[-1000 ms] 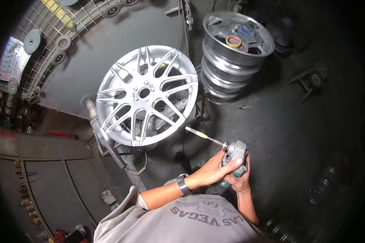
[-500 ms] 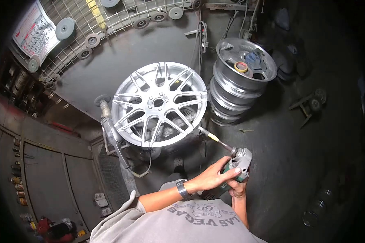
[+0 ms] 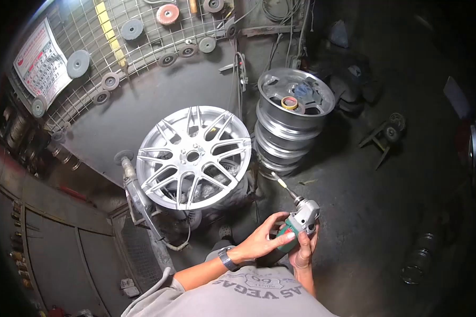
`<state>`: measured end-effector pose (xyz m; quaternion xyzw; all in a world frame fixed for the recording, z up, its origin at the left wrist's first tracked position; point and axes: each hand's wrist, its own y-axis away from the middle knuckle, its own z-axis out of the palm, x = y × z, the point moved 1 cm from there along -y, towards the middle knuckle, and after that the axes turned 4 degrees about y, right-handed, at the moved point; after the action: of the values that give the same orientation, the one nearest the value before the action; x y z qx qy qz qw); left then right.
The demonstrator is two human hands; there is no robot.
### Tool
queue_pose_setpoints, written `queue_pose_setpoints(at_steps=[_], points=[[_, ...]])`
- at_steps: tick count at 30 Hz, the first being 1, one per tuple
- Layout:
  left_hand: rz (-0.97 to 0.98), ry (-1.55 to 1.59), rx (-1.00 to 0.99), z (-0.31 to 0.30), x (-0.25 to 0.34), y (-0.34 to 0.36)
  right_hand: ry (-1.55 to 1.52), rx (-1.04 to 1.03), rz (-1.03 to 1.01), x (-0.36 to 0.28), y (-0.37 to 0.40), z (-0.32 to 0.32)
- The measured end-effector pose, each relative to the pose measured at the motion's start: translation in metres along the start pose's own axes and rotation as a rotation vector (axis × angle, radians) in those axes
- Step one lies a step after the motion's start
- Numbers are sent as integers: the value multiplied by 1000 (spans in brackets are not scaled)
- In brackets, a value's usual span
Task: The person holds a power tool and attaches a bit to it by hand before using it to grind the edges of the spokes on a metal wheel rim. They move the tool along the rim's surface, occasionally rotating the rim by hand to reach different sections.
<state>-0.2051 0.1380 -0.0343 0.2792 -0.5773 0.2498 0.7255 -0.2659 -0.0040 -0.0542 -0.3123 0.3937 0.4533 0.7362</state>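
In the head view an angle grinder [image 3: 300, 215] with a grey head and green body is held close to my chest. From its head a long thin shaft with a yellow band [image 3: 283, 185] points up and left. My left hand [image 3: 264, 239], with a watch at the wrist, grips the green body from the left. On the other side my right hand [image 3: 302, 251] is wrapped round the tool, its thumb upright against the casing. A silver multi-spoke wheel rim [image 3: 193, 157] lies face up ahead and left, apart from the tool's tip.
A stack of wheel rims [image 3: 288, 127] stands behind, with a yellow tape roll [image 3: 289, 103] on top. Another power tool [image 3: 137, 190] hangs left of the spoked rim. Abrasive discs [image 3: 132, 29] hang on a wire grid [image 3: 158, 42]. A small wheeled stand [image 3: 386, 138] is on the floor at right.
The view has tilted up, so the rims sit lower and further left. The grinder has turned slightly, its shaft now pointing more upward. Both hands remain on it.
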Motion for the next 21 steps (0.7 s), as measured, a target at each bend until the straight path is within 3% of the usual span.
queue_pose_setpoints(at_steps=[2,3,7,9,10,14,17,18,21], points=[[0,-67,-17,3,-2,1,-20,43,51,0,3,-3],[91,-87,-44,5,-21,-2,-22,31,52,4,5,-8],[19,-178,45,9,-29,4,-11,46,50,16,9,-19],[-169,-279,-133,2,-32,3,50,9,32,6,12,-6],[-82,-250,-65,4,-34,6,46,-9,55,9,12,-11],[-34,-273,9,5,-31,15,27,-98,45,14,14,-19],[16,-323,-25,3,-25,20,-95,-310,132,11,14,-8],[47,-341,-44,2,-32,20,2,-383,180,17,15,-13],[14,-370,-107,2,-17,20,122,-337,268,27,18,-24]])
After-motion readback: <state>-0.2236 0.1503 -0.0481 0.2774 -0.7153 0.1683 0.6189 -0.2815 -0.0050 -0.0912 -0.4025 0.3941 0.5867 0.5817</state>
